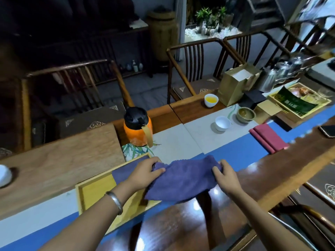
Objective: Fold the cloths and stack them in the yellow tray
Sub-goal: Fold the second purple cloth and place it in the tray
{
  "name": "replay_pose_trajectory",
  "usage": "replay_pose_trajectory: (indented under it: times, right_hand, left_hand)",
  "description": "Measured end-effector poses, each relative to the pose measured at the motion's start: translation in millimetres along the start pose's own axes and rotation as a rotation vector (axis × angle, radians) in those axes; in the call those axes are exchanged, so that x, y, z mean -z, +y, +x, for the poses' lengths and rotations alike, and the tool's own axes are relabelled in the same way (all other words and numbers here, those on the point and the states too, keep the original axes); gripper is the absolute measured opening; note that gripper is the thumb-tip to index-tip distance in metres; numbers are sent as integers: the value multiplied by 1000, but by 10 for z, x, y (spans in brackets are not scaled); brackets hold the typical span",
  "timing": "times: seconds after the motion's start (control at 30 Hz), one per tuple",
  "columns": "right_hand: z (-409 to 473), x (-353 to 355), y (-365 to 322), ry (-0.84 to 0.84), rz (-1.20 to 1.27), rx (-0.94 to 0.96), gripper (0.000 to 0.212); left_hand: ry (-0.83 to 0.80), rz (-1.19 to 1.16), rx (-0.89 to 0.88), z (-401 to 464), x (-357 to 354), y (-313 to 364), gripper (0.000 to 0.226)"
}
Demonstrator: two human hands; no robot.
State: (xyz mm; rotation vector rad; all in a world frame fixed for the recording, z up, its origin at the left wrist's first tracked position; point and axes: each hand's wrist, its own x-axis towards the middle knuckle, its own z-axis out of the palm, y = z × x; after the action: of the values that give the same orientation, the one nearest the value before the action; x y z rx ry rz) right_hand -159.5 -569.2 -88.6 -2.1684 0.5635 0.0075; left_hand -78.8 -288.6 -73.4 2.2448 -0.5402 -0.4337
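I hold a purple terry cloth by its two far corners, just above the table's near edge. My left hand pinches its left corner and my right hand pinches its right corner. The cloth sags between them, and its left part hangs over the right end of the yellow tray. Inside the tray lies a flat purple cloth, partly hidden by my left hand. A folded red cloth lies on the blue runner to the right.
An orange thermos stands just behind the tray. Behind the cloth are two white cups and a green-brown bowl. A phone, cardboard boxes and a kettle sit at the right. Wooden chairs line the far side.
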Motion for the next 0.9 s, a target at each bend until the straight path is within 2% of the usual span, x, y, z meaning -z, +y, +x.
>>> replay_pose_trajectory:
  times: [0.13,0.33,0.47,0.53,0.73,0.9]
  right_hand:
    - [-4,-139,-644,-22,74,152,28]
    - [-207,-634,-1627,-102,157,331,21]
    - [-561,-1220,-2222,-211,63,522,25]
    - [-809,-1610,-2496,-240,13,593,20]
    - [-1559,-2665,-3035,-276,3,683,28]
    - [-2022,-3213,-3199,-317,46,634,22]
  left_hand:
    - [118,20,54,-276,535,-7,20]
    - [323,-43,92,-1093,1443,-311,21]
    - [513,-95,168,-1883,1971,-673,24]
    - [581,-103,217,-2312,2195,-914,24]
    - [695,-64,325,-3453,2657,-1644,33]
    - [750,-142,382,-4184,2834,-2106,37]
